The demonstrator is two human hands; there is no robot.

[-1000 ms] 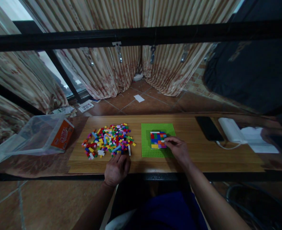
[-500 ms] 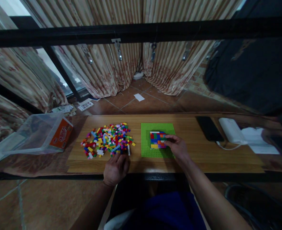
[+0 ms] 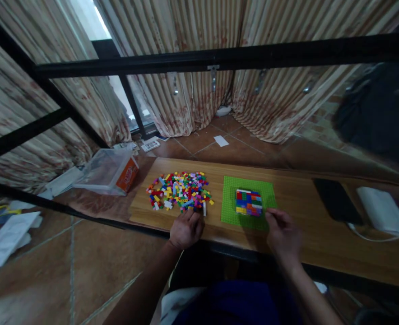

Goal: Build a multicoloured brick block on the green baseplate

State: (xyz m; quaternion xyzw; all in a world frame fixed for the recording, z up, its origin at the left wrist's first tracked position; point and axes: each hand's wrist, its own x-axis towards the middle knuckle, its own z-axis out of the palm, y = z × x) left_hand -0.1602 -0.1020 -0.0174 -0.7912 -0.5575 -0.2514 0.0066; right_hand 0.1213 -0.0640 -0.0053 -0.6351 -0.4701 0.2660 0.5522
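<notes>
A green baseplate lies on the wooden board, carrying a square block of coloured bricks. To its left spreads a pile of loose coloured bricks. My left hand rests curled at the near edge of that pile, its fingers folded under. My right hand sits off the plate's near right corner, fingers bent loosely and blurred; whether it holds anything is unclear.
A clear plastic tub with an orange label lies on its side at the left. A black phone and a white power bank with a cable sit at the right. Black frame bars cross ahead, curtains behind.
The camera has swung left and tilted. My right hand has drawn back from the brick block toward me. My left hand stays at the pile's near edge.
</notes>
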